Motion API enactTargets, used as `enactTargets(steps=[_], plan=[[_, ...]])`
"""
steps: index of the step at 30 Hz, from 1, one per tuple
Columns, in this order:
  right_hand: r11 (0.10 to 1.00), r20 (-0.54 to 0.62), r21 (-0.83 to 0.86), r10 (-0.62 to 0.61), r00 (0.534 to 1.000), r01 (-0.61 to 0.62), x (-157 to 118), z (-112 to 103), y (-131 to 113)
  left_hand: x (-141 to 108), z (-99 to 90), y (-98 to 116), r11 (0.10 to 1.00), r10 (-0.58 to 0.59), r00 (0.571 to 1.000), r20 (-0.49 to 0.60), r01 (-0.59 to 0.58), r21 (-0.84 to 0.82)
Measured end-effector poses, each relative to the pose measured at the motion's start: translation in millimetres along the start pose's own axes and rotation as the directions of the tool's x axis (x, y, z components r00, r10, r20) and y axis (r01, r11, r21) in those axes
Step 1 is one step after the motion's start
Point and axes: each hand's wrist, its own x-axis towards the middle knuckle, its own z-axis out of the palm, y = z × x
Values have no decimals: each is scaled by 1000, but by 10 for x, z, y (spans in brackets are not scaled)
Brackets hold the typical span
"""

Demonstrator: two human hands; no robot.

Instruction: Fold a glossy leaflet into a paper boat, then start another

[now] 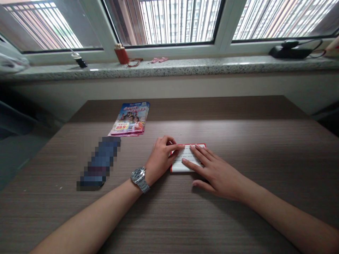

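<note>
Card-like white sheet (180, 167) with a red border lies flat on the brown bench (159, 225), between the two hands and overlapped by both. Its longer side appears to run left to right, across the person's front, though the slanted view and the covering fingers leave its exact proportions uncertain. Lines of small print show between the fingers, too small to read.

The left hand (158, 158) comes in from the near left and is at the sheet's left edge. Its hold looks narrow: index finger reaching along the far left part, thumb close by over the left side, the other fingers bent. Whether thumb and finger actually pinch the paper, I cannot tell. The right hand (218, 173) comes from the near right, palm down and open, with fingers slanting over the right half towards the far edge; its thumb sits off the sheet, just beyond the near right corner. Neither hand is clearly nearer, since both reach over the sheet, but the right covers more of it.

A metal watch (140, 178) circles the left wrist. Left of that hand lies a blurred dark object (100, 162), its long axis slanting away from the person, and beyond it a small stack of colourful leaflets (131, 118).
</note>
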Motion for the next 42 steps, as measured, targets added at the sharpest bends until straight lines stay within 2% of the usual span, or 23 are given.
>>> enactTargets(steps=[17, 29, 36, 42], plan=[[1000, 23, 12, -7, 1000, 6, -12, -4, -21, 9, -27, 42, 1000, -1, 1000, 4, 1, -8], [999, 62, 51, 0, 998, -3, -42, 4, -32, 10, -11, 37, 998, 20, 1000, 16, -21, 57], [999, 74, 50, 6, 997, -10, -39, 11, -27, 3, -36, 30, 1000, 5, 999, 35, -5, 6], [999, 76, 50, 5, 997, -8, -39, 33, -15, -60, -160, 164, 989, 65, 995, 75, -74, 130]])
